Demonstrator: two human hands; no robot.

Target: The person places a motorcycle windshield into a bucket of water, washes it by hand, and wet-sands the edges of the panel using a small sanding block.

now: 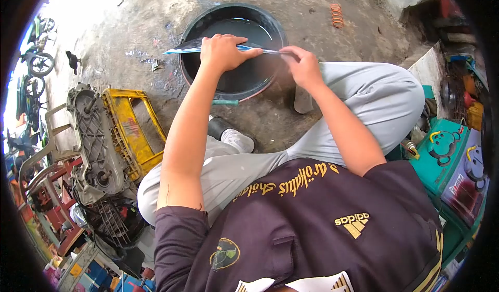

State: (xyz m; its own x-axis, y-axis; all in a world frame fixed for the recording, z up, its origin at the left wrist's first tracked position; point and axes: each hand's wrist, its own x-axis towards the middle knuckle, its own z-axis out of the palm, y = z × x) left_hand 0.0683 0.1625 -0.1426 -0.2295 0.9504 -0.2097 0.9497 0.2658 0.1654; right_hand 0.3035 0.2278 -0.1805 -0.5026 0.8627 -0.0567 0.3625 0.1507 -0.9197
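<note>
Over a round black basin point(280, 24) of dark liquid, a long thin panel point(192, 49) with blue and white edges is held almost level. My left hand point(223, 52) is wrapped over its middle, thumb pointing right along it. At the panel's right end, my right hand point(302, 66) pinches the narrow tip, slightly blurred. The panel's dark left part reaches past the basin's left rim. A small greenish bar point(225, 103) lies against the basin's near edge.
An orange coil spring point(337, 16) lies on the concrete floor at the upper right. A yellow crate point(136, 131) and a metal engine casing point(93, 141) stand at the left. Green boxes point(439, 149) stand at the right, beside my bent knee.
</note>
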